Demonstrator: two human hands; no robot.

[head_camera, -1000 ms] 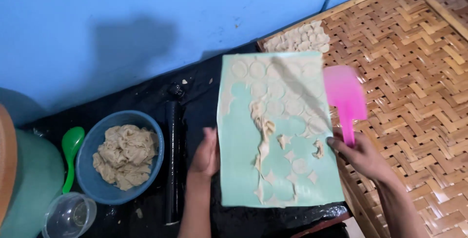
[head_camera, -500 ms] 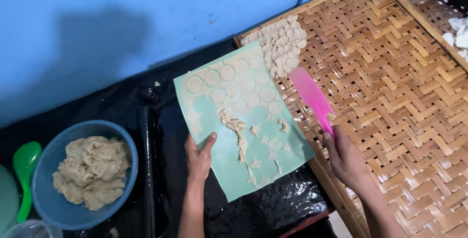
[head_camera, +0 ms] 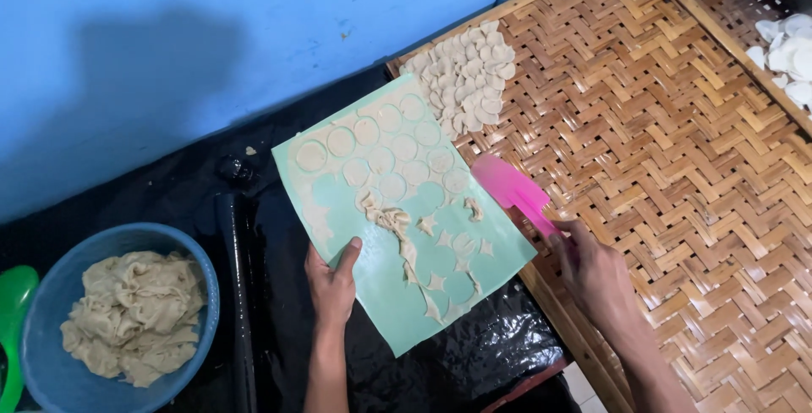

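We see the green mat (head_camera: 404, 210) with cut dough rounds (head_camera: 385, 149) lying on black plastic, its far corner reaching the woven tray (head_camera: 660, 168). Our left hand (head_camera: 332, 282) pinches the mat's near edge; our right hand (head_camera: 596, 273), beside the mat, grips a pink scraper (head_camera: 512, 191). A blue dough bowl (head_camera: 127, 316) sits left of the mat.

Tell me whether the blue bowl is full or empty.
Nearly full: the blue bowl holds a heap of beige dough reaching about to its rim.

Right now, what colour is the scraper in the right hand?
Bright pink; the scraper in the right hand shows clearly in the head view.
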